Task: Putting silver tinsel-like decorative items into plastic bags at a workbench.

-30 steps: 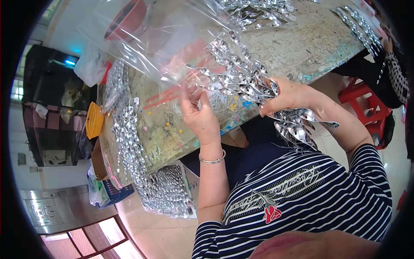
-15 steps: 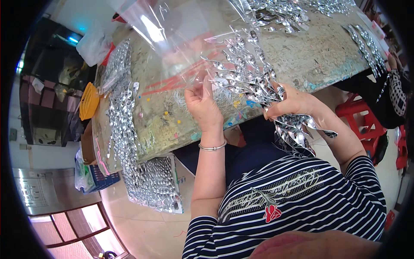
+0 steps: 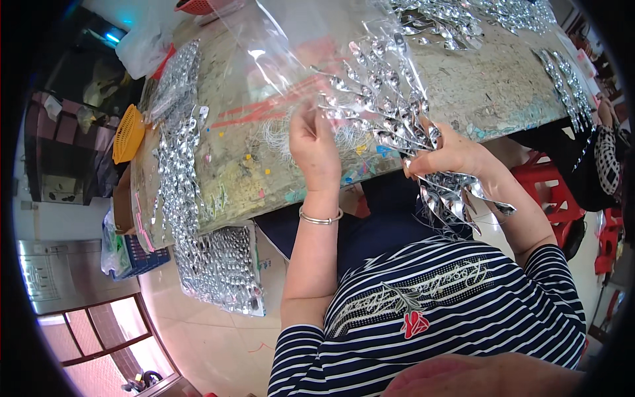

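The right hand [image 3: 453, 152] was closed around the silver strip bundle [image 3: 400, 135]; the left hand [image 3: 314, 149] pinched the clear bag [image 3: 271, 46] at its edge, thumb against fingers. The bundle lay to the left hand's right, long axis oblique, twisted tips pointing forward-left over the table [image 3: 476, 86].

The bundle of twisted strips [image 3: 397, 112] shines like polished metal or foil, mirror-bright and smooth along its curls. Beside it, the clear bag [image 3: 264, 49] is thin, glossy plastic with sharp highlights and soft creases. The tabletop [image 3: 476, 96] looks matt, rough and worn, blotched with paint-like stains. At left, the yellow basket [image 3: 127, 135] is perforated plastic; at right, the red stool [image 3: 546, 188] looks like smooth plastic. Near, the striped shirt [image 3: 463, 308] is matt cloth, and the bracelet [image 3: 321, 218] is smooth, shiny metal.
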`<act>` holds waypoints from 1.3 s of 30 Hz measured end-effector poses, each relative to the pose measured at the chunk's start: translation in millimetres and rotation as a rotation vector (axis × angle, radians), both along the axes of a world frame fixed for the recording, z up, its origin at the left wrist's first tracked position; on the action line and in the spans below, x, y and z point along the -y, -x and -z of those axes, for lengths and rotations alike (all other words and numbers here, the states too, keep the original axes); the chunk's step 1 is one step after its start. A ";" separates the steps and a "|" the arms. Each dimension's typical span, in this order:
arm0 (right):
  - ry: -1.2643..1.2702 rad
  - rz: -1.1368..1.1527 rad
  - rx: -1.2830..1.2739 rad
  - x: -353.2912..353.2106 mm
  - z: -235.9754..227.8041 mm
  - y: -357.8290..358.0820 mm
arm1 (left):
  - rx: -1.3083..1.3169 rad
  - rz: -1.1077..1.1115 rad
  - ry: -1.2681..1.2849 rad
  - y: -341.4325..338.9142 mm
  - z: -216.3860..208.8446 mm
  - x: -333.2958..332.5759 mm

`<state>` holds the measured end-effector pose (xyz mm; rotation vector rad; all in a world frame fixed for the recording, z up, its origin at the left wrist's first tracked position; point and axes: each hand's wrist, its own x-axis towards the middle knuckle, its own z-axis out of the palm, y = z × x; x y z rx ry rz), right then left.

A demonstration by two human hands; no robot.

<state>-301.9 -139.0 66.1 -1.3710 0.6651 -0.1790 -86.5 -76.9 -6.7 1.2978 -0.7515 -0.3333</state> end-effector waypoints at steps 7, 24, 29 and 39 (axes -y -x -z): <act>0.019 0.175 -0.080 8.3 12.9 6.1 | -0.079 0.233 -0.261 34.2 -3.9 -27.8; 0.149 -0.028 -0.224 19.9 33.2 -8.0 | 0.687 -0.197 -0.202 11.1 -10.1 -26.6; 0.088 -0.078 -0.274 29.6 38.6 -23.1 | 0.857 -0.295 -0.267 -3.6 -5.0 -25.7; 0.167 -0.202 -0.345 28.5 45.7 -35.9 | 0.954 -0.240 -0.266 -13.7 -18.9 -12.5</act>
